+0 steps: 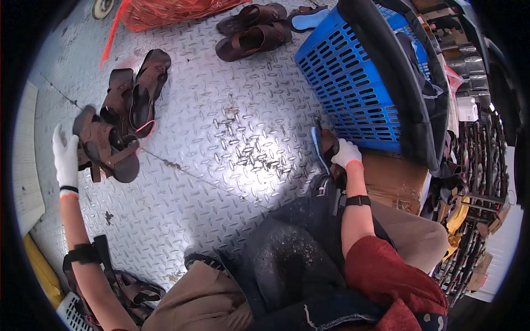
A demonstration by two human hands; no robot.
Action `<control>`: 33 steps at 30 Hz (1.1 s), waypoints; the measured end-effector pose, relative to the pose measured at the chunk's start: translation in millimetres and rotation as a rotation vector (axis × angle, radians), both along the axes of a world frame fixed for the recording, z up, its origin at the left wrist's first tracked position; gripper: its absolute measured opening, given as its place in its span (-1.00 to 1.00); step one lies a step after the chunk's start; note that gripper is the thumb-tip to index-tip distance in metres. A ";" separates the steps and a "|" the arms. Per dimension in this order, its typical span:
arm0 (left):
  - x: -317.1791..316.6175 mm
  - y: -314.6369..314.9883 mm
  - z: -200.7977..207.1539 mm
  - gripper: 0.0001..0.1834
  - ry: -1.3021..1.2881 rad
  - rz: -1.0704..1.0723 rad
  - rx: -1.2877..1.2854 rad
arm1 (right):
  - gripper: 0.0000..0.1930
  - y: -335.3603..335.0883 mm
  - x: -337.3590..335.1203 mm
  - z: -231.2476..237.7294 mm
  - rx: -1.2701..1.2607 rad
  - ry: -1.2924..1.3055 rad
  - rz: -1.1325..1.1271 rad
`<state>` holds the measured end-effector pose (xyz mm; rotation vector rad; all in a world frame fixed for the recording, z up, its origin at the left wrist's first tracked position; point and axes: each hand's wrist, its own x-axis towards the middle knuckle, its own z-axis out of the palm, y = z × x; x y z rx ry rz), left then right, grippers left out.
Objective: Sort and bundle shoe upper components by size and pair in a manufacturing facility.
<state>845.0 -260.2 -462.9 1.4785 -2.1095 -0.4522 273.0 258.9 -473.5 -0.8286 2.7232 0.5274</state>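
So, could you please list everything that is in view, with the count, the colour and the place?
Sandal pair: two, brown, upper left
Near-hand footwear: at least one, brown, beside left hand
Top sandals: two, dark brown, top centre
Blue footbed: one, light blue, top, near basket
Blue-soled sandal: one, brown upper, at right hand
Basket: one, blue, black rim, upper right
Carton: one, brown, below basket
Plastic bag: one visible, red, top
Stacked goods: too many to count, mostly dark, far right
Lower footwear: count unclear, dark, lower left
Floor: one, grey metal, centre
Apron: one, dark, bottom centre
Hands: two, white-gloved; left hand left, right hand right of centre
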 end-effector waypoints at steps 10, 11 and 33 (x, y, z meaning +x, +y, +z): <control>-117.6 178.6 59.1 -0.52 0.282 -0.462 0.332 | -0.65 -146.3 71.3 43.4 -0.635 -0.195 0.155; -114.4 184.5 61.2 -0.53 0.270 -0.447 0.359 | -0.65 -167.8 77.9 48.6 -0.525 -0.249 0.177; -299.0 204.9 395.0 -0.12 0.618 -0.795 -0.356 | -0.51 -256.8 -151.9 379.1 -0.750 -0.251 0.859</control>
